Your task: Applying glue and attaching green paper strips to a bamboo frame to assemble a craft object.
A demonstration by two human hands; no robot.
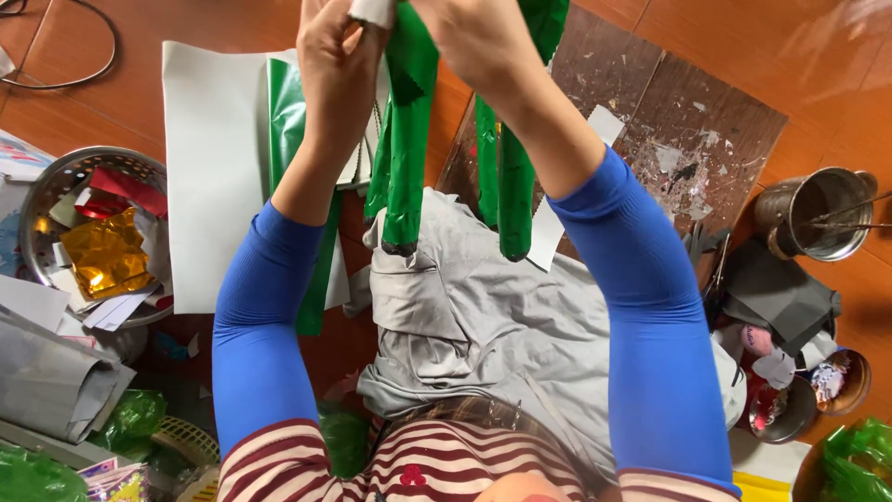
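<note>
My left hand (336,58) and my right hand (472,37) are raised close together at the top of the view, both gripping the upper ends of green shiny paper rolls. One green roll (406,158) hangs down below my left hand. A second green roll (509,186) hangs below my right hand. A small white piece (372,11) shows between the fingers at the top. Both arms wear blue sleeves. The fingertips are partly cut off by the frame edge.
A grey cloth (483,316) lies over my lap. A white sheet (209,167) and a green sheet (283,121) lie on the floor at left, beside a metal colander (56,181) of foil scraps. A worn wooden board (688,130) and a metal cup (818,214) are at right.
</note>
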